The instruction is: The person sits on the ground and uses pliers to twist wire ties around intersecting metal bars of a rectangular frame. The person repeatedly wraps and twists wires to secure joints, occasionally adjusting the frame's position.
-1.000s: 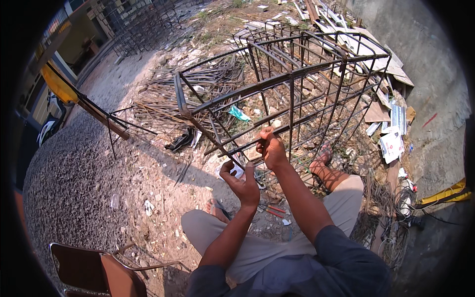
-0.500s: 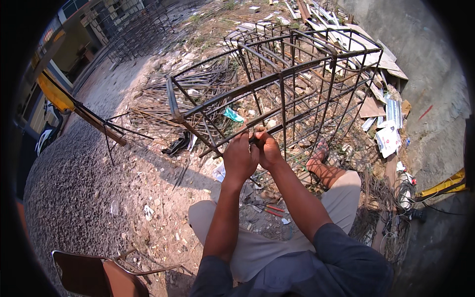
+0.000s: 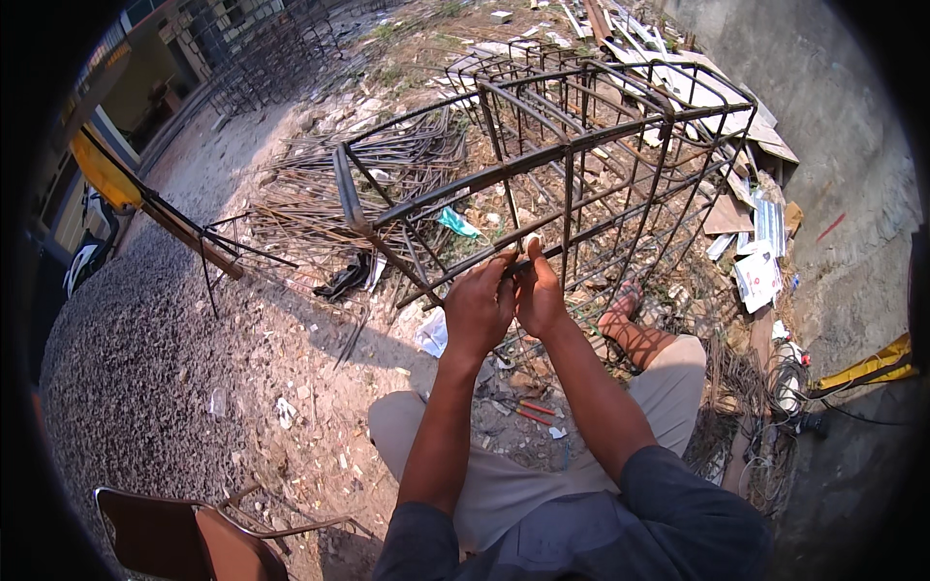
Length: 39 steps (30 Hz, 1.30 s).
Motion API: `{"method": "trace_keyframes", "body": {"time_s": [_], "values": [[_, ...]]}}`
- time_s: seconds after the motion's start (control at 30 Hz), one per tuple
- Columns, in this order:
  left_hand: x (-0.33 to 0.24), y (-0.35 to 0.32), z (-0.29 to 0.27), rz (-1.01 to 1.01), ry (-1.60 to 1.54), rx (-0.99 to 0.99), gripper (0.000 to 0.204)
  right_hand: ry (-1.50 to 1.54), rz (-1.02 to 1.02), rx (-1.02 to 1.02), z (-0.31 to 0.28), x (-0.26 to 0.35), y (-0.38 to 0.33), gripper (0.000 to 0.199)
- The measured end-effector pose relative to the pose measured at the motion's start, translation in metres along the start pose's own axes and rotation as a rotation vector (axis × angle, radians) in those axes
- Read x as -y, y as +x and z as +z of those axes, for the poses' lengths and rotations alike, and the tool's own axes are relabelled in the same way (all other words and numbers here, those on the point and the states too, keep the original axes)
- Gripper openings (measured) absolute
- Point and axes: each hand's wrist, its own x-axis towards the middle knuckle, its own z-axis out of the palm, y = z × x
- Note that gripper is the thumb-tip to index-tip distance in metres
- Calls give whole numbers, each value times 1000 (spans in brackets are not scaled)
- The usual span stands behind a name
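A cage of dark steel reinforcing bars (image 3: 568,152) with square stirrups stretches from in front of me toward the back right. Both hands meet at its near lower bar. My left hand (image 3: 478,308) has its fingers bent and closed at the bar, knuckles upward. Close beside it, my right hand (image 3: 540,298) pinches with thumb and fingers near the same spot. Whatever small thing lies between the fingertips is hidden. On the ground below my hands lies a hand tool with red handles (image 3: 536,413).
Loose rebar (image 3: 320,198) lies heaped beyond the cage's left end. A gravel pile (image 3: 126,339) is at left, a brown chair (image 3: 155,533) at lower left. Boards and scraps (image 3: 760,276) line the concrete wall (image 3: 862,194) at right. Tangled wire (image 3: 765,426) lies near my leg.
My fingers have shifted at the bar, and the right hand's thumb and fingers now point more upward. The cage appears slightly farther right in view.
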Motion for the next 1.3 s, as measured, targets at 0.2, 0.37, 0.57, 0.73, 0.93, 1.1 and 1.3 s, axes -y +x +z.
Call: {"method": "trace_keyframes", "body": {"time_s": [0.2,0.37,0.57,0.73,0.93,1.1,1.3], "values": [[0,0,2,-2,23,6,26,-140,172,-130,3,16,6,26],[-2,-4,-2,116,65,22,20,-148,200,-76,13,18,-9,19],[4,-6,-4,82,-27,60,31,-156,117,52,4,14,-13,35],[6,-10,-3,7,25,87,48,-287,45,-38,-7,11,-21,53],[-8,-4,2,26,190,184,55,-418,-88,-45,-22,12,-30,43],[8,-9,3,99,278,84,45,-479,-132,-79,-2,5,-35,36],[11,0,1,9,320,144,31,-519,-241,-119,4,-8,-37,39]]}}
